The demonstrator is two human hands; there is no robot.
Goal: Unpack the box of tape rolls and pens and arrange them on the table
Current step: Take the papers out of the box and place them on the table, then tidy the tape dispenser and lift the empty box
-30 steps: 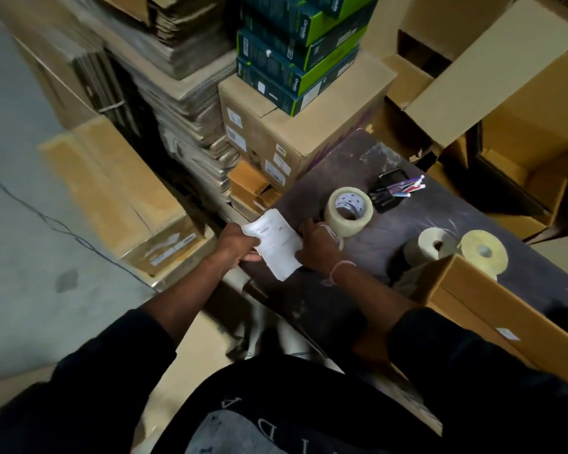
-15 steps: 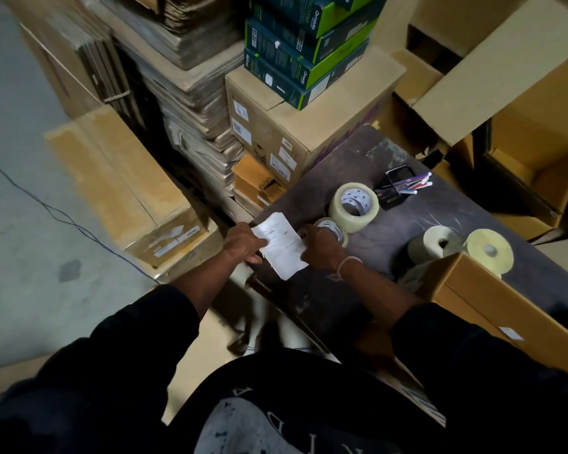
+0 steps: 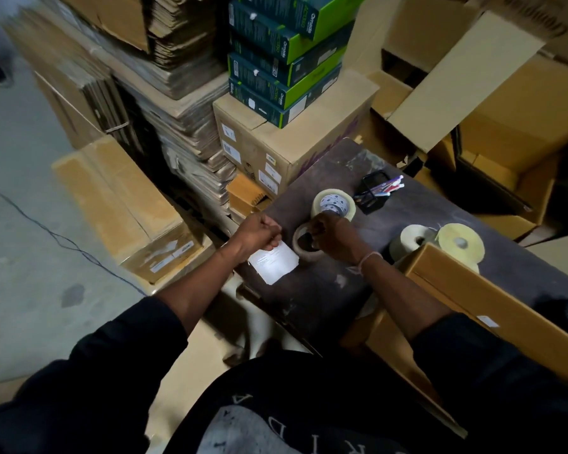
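Brown tape roll (image 3: 304,249): flat on dark table (image 3: 322,296), near its left edge, just in front of the clear roll.
R hand (image 3: 336,235): fingers curled over the brown roll's top rim, gripping it.
L hand (image 3: 259,234): closed, pinching top edge of white paper slip (image 3: 274,263); slip lies on table, touching brown roll's left side.
Clear tape roll (image 3: 334,204): on table, just behind R hand.
Pens (image 3: 384,188): in black holder (image 3: 373,194), right of clear roll.
Two pale rolls (image 3: 435,242): on edge, against open cardboard box (image 3: 492,309).
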